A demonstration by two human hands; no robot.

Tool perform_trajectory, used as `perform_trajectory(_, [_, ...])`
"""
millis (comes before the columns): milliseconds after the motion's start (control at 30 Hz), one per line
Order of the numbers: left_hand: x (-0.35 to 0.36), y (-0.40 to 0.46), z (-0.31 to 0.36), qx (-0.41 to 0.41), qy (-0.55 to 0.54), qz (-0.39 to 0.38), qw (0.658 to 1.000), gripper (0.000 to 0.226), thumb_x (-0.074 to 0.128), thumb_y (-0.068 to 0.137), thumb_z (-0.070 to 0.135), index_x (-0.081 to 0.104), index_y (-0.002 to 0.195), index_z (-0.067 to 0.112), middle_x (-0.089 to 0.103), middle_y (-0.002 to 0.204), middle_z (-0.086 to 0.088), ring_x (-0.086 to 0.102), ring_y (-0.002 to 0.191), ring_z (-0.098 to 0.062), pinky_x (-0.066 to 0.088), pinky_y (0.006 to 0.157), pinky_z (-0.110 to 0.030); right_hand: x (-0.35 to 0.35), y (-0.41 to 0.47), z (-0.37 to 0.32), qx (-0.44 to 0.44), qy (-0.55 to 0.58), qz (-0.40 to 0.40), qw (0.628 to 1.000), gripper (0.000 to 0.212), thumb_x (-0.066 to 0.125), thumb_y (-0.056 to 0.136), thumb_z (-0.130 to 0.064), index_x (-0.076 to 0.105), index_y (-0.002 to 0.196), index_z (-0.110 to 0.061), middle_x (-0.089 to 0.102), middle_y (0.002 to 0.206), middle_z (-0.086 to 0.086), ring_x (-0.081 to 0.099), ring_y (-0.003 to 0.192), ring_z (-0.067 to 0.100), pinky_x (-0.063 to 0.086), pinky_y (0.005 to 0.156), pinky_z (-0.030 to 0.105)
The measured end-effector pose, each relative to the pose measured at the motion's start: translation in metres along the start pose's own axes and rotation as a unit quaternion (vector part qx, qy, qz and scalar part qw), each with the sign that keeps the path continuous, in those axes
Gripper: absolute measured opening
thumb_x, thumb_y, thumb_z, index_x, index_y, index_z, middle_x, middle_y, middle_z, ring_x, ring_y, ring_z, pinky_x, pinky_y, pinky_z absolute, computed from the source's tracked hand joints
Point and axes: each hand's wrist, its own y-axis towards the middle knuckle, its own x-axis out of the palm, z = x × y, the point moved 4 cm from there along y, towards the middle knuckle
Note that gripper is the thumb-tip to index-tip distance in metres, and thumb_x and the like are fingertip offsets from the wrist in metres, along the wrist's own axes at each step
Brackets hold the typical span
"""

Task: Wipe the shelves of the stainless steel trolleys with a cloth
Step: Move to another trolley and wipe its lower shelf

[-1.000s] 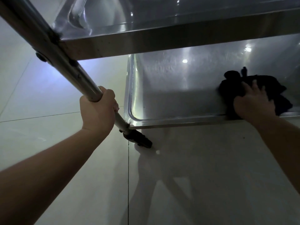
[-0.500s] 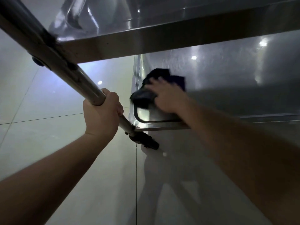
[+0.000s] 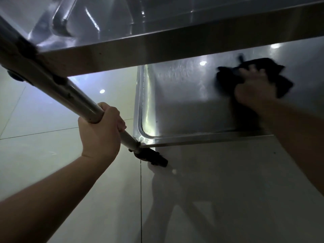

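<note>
Steel lower shelf [image 3: 184, 102] mid-wipe: right hand [image 3: 252, 92] presses cloth [image 3: 280, 81] flat at 2 o'clock; left hand [image 3: 101, 130] wraps post [image 3: 70, 95]. Upper shelf's state unclear.

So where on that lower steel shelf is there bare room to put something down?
The lower stainless steel shelf is bare from its left rim across to the black cloth. The right hand presses that cloth on the right part. The left hand grips the trolley's corner steel post.

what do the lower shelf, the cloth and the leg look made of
Lower shelf: likely brushed stainless steel, with soft ceiling-light reflections and fine wipe streaks.
Cloth: dark soft fabric, matte, bunched and folded; weave too blurred to tell.
Leg: polished metal tube, with a bright highlight along it.
</note>
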Motion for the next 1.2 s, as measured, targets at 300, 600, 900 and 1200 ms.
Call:
perform_trajectory(300, [-0.002,0.003,0.002,0.007,-0.004,-0.017,1.0,0.028,0.053,0.071,0.012,0.051,0.047,0.026,0.05,0.048,0.0,0.052,0.053,-0.023,0.049,0.06,-0.033,0.107,-0.086,-0.244,-0.402,-0.044,-0.128,0.905,0.064,0.035,0.097,-0.031,0.022,0.159,-0.039,0.009,0.17,-0.013,0.006,0.156,0.015,0.006,0.123,0.049])
perform_trajectory(600, [-0.002,0.005,-0.003,0.014,0.009,-0.023,1.0,0.021,0.054,0.069,0.023,0.05,0.049,0.028,0.05,0.049,0.004,0.052,0.053,-0.021,0.051,0.061,-0.038,0.037,0.083,-0.138,-0.095,-0.02,-0.111,0.989,0.055,0.041,0.102,-0.026,0.035,0.156,-0.023,0.023,0.167,0.006,0.021,0.152,0.033,0.017,0.122,0.056])
perform_trajectory(900, [-0.003,0.006,-0.005,0.021,0.009,-0.011,1.0,0.019,0.054,0.069,0.022,0.051,0.05,0.025,0.052,0.049,0.0,0.055,0.053,-0.02,0.055,0.061,-0.033,0.022,0.038,-0.034,-0.069,-0.03,-0.052,0.996,0.075,0.037,0.087,-0.036,0.016,0.159,-0.036,0.007,0.17,-0.009,0.005,0.156,0.023,0.01,0.119,0.063])
perform_trajectory(1200, [-0.001,0.002,0.002,-0.006,-0.004,0.004,1.0,0.016,0.052,0.073,0.01,0.049,0.057,0.009,0.051,0.048,-0.004,0.053,0.05,-0.02,0.05,0.053,-0.028,0.112,-0.149,-0.215,-0.371,0.014,-0.195,0.908,0.07,0.035,0.091,-0.028,0.023,0.157,-0.046,0.005,0.169,-0.018,-0.001,0.156,0.013,0.002,0.122,0.054])
